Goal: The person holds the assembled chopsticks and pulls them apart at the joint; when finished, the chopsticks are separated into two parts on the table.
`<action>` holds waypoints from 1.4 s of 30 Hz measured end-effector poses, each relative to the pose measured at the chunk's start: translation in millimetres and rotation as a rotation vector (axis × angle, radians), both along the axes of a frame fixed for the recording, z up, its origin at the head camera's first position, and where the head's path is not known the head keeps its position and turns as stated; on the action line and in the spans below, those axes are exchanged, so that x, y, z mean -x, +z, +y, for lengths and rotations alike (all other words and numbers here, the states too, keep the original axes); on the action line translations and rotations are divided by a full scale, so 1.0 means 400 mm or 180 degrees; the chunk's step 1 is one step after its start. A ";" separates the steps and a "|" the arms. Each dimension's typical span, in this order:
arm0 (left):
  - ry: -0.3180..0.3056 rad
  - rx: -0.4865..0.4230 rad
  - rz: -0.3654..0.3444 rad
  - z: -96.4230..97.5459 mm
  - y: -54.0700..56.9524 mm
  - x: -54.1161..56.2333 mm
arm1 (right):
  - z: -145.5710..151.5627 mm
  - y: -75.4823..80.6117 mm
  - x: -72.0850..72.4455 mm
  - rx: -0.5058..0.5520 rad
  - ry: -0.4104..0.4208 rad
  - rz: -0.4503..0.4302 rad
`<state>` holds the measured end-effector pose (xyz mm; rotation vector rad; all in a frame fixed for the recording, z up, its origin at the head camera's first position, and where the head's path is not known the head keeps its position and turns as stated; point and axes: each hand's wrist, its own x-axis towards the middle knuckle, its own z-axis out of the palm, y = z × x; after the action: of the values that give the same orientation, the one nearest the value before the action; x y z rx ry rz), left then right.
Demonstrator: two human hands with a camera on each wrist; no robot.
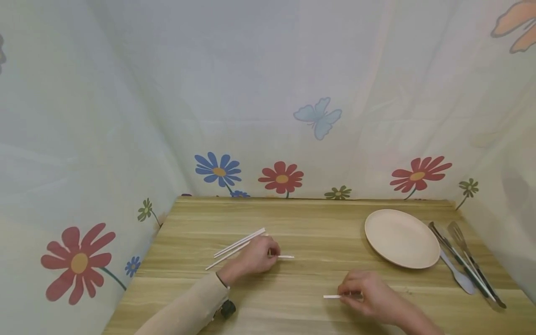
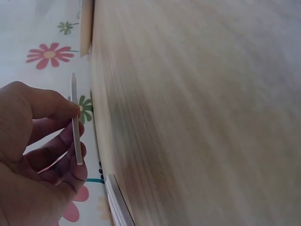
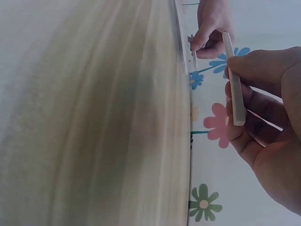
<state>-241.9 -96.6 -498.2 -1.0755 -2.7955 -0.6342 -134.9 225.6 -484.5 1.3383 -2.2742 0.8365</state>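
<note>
My left hand pinches a short white stick between thumb and fingertips, above the left-middle of the table. In the left wrist view this stick narrows to a thin tip at its far end. Lower and to the right, my right hand pinches another short white stick, its free end pointing left. The right wrist view shows that stick as straight and square-edged. The two held sticks are apart. Beside and behind my left hand, longer white sticks lie slanting on the table, partly hidden by the hand.
A round beige plate lies at the right of the wooden table. Right of it are a grey spoon, a slotted turner and other long-handled utensils. A flower-printed curtain surrounds the table's back and sides.
</note>
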 end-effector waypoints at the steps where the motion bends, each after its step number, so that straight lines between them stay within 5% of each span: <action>1: 0.0001 0.0021 -0.0018 0.000 -0.001 -0.001 | 0.000 -0.003 -0.002 0.0004 0.0033 -0.0012; 23: -0.0071 0.0298 0.0043 0.002 -0.021 -0.003 | -0.013 -0.047 -0.026 -0.0139 0.0102 -0.0537; 33: -0.0102 0.0249 -0.0186 -0.002 -0.024 -0.006 | -0.015 -0.043 -0.035 -0.0271 0.0034 -0.0883; 42: -0.0113 0.0243 -0.0241 -0.006 -0.032 -0.002 | -0.016 -0.048 -0.034 -0.0370 0.0009 -0.0906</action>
<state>-241.0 -99.0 -510.8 -1.1405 -2.8931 -0.5882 -121.4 219.2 -503.6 1.3449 -2.5738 0.9625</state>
